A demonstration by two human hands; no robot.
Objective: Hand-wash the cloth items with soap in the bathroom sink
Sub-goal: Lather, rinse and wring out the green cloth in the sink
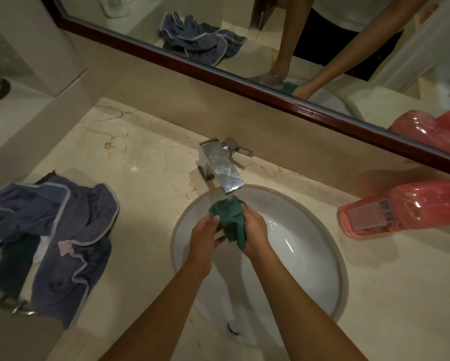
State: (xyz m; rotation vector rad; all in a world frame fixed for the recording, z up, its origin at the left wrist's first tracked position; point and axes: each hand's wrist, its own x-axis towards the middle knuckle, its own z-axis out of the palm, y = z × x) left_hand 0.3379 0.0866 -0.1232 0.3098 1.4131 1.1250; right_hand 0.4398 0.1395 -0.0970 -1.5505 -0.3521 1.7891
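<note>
While bunched under the faucet (222, 168), the green cloth (230, 220) is gripped between both hands (229, 234).

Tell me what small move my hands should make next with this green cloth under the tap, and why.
Probably rub the green cloth between both hands under the faucet. The left hand and right hand already grip it bunched over the sink, right below the spout, so it seems placed for scrubbing or rinsing. I cannot tell whether soap is on it yet.
</note>
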